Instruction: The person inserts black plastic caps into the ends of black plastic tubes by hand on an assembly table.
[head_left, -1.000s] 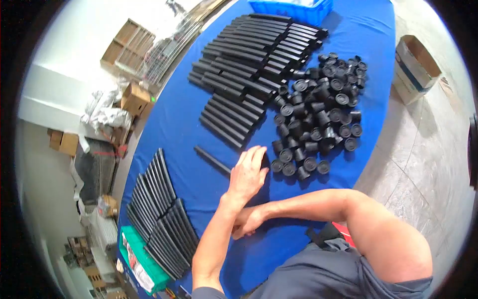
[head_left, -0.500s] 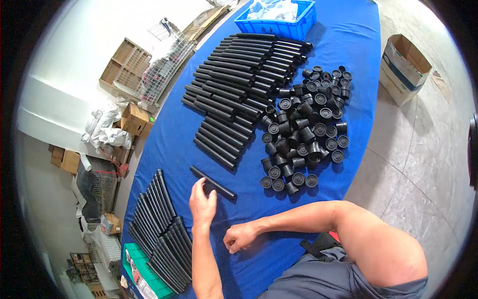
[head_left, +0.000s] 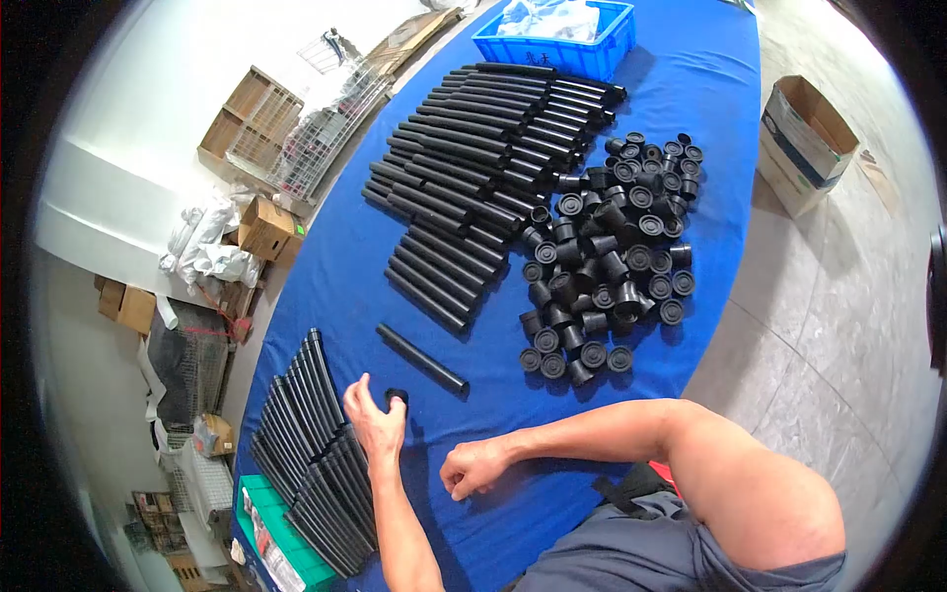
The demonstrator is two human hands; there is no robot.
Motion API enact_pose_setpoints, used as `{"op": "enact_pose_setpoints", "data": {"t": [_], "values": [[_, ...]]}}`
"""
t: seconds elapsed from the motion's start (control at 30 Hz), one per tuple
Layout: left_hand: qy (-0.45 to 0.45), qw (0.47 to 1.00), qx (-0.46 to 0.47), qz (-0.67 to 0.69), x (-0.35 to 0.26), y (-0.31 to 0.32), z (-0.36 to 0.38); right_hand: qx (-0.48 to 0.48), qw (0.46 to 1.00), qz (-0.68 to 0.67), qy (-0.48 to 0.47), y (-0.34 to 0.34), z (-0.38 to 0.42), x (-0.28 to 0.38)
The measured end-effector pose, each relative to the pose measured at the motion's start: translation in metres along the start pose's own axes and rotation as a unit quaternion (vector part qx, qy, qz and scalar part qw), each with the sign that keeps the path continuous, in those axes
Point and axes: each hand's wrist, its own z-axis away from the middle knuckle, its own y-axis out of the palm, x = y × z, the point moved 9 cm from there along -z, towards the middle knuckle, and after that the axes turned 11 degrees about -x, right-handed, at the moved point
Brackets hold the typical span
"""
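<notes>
My left hand [head_left: 377, 419] is over the blue cloth with its fingers apart, nothing visible between them. Close by its thumb is a small black cap [head_left: 397, 397], partly hidden by the hand. A single black tube [head_left: 422, 358] lies apart on the cloth, just beyond my left fingertips. My right hand [head_left: 475, 468] rests on the cloth with its fingers curled inward; the inside of the fist is hidden. Beside my left forearm, thin black tubes [head_left: 301, 414] lie in a fanned stack, partly over a green bin [head_left: 258, 485].
Rows of black tubes [head_left: 464, 148] cover the far part of the table. A heap of black caps [head_left: 612, 261] lies to their right. Behind stands a blue crate [head_left: 554, 51] with white plastic in it. An open cardboard box [head_left: 804, 148] stands on the floor at right.
My left hand has drawn back from the single tube, moving left and nearer to me. The small cap now shows beside its thumb. My right hand has hardly moved.
</notes>
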Motion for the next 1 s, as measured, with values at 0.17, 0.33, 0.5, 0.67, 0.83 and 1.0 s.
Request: {"op": "enact_pose_setpoints", "data": {"t": [0.17, 0.33, 0.5, 0.67, 0.83, 1.0], "values": [[-0.089, 0.980, 0.071, 0.161, -0.053, -0.004, -0.024, -0.002, 1.000, 0.000, 0.011, -0.001, -0.001, 0.000], [-0.121, 0.952, 0.256, 0.117, -0.082, 0.044, -0.014, -0.006, 1.000, -0.001, -0.001, 0.002, 0.000, -0.002], [-0.203, 0.909, 0.316, 0.179, -0.073, 0.078, -0.001, -0.008, 1.000, 0.012, -0.024, 0.002, -0.003, -0.001], [-0.292, 0.880, 0.247, 0.283, -0.066, 0.077, 0.005, 0.004, 0.999, 0.033, -0.021, 0.006, -0.005, -0.007], [-0.343, 0.838, 0.103, 0.413, -0.058, 0.036, 0.006, 0.002, 1.000, 0.018, -0.005, 0.003, -0.001, -0.002], [-0.297, 0.898, -0.039, 0.322, -0.054, -0.073, 0.033, 0.016, 1.000, 0.002, 0.013, -0.003, 0.002, 0.003]]}}
